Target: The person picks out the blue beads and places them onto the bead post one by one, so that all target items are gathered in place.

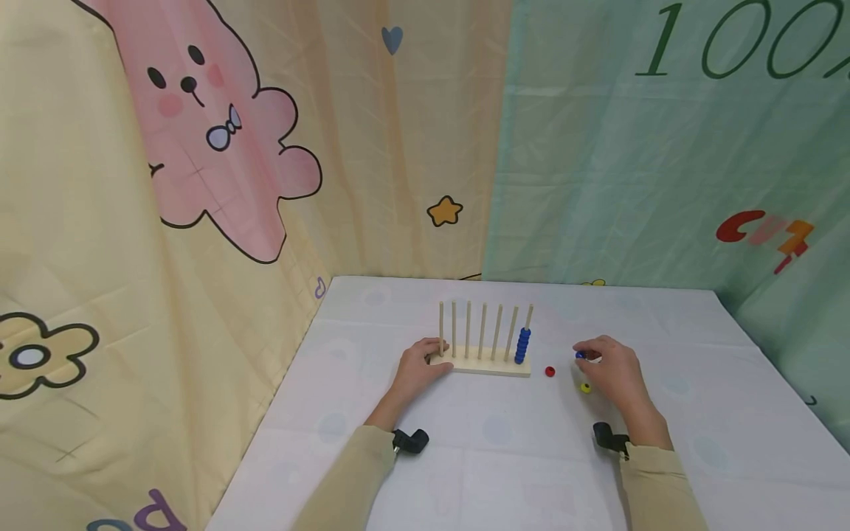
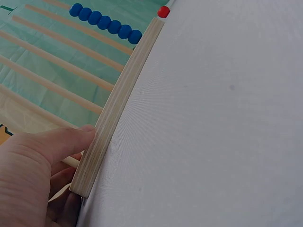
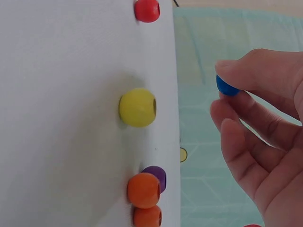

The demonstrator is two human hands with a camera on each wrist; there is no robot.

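A wooden stand (image 1: pixel 494 366) with a row of upright pegs rests on the table. Its rightmost peg carries a stack of several blue beads (image 1: pixel 522 346). My left hand (image 1: pixel 418 363) grips the stand's left end; in the left wrist view the thumb (image 2: pixel 71 142) lies along the wooden base (image 2: pixel 118 99). To the right of the stand, my right hand (image 1: pixel 612 369) pinches a blue bead (image 3: pixel 226 86) between thumb and fingers, above the table. Below this hand lies a yellow bead (image 3: pixel 138 108). A red bead (image 1: pixel 550 372) lies between the stand and the right hand.
The right wrist view also shows two orange beads (image 3: pixel 143 190) and a purple bead (image 3: pixel 162 178) close together on the table. A white cloth (image 1: pixel 505 457) covers the table. Printed curtains (image 1: pixel 412 133) hang behind it and at both sides.
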